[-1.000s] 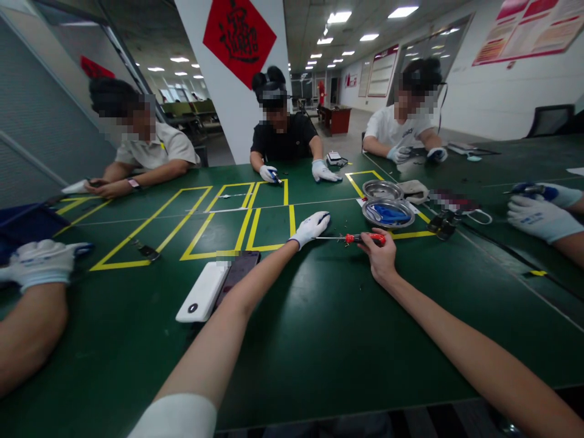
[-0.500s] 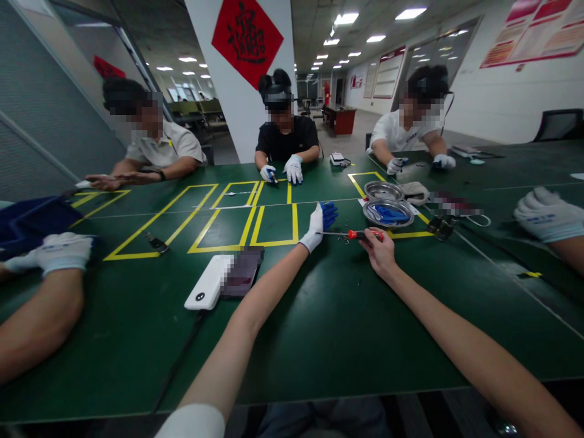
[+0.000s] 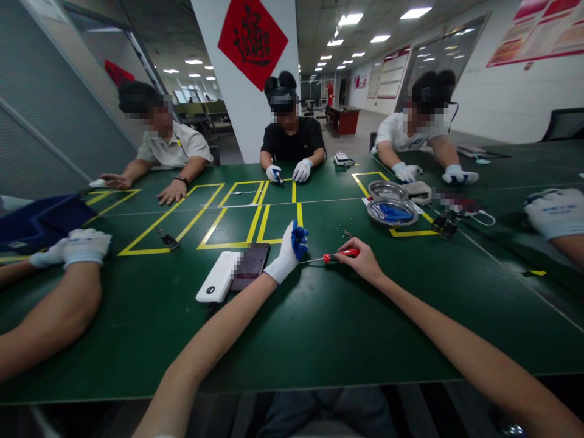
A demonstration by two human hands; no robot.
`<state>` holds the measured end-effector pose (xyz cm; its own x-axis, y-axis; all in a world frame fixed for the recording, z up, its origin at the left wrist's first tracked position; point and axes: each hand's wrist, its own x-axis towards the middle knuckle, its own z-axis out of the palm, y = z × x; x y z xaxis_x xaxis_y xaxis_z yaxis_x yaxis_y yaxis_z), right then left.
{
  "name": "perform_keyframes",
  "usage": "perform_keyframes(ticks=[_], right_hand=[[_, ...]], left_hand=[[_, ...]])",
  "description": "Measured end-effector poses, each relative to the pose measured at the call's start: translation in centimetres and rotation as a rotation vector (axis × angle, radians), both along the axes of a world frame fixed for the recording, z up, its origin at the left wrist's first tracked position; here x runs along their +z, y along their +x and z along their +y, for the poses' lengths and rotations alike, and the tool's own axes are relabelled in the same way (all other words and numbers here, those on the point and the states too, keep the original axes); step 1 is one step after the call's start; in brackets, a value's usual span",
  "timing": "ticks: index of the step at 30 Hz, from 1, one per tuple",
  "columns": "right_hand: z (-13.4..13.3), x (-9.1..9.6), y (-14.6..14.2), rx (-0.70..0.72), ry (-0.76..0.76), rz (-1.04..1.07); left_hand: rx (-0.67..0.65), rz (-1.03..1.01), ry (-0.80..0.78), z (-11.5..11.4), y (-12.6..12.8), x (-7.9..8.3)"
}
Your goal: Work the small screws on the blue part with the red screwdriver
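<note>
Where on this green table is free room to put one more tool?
Mostly bare: between your left forearm, right forearm and the screwdriver. Also: between your right forearm and the yellow tag. Crowded: around the metal bowls, at the small metal parts, and where white device and dark device lie.

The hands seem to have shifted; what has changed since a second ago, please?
The gloved left hand, right hand and screwdriver moved left and toward the camera, away from the small parts; the left hand turned, showing more blue. The right hand still grips the screwdriver; the bowls stayed.
</note>
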<state>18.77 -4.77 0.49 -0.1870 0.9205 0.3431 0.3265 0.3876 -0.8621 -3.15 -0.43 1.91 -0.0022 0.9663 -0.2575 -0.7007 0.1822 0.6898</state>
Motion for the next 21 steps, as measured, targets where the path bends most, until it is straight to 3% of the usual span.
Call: perform_keyframes(ticks=[5,10,15,21], right_hand=[[-1.1,0.0,-1.5,0.172,0.084,-0.173],[-2.8,1.3,-3.4,0.272,0.226,-0.379],[-5.2,3.2,-6.9,0.212,0.479,-0.722],[-5.5,3.9,-10.2,0.254,0.447,-0.916]], left_hand=[[0.011,-0.224,-0.065,-0.7,-0.2,-0.4],[-0.035,-0.313,0.036,-1.1,1.1,-0.5],[-0.045,-0.245,0.114,-1.1,3.3,0.1],[-0.04,-0.026,0.092,0.5,4.2,0.1]])
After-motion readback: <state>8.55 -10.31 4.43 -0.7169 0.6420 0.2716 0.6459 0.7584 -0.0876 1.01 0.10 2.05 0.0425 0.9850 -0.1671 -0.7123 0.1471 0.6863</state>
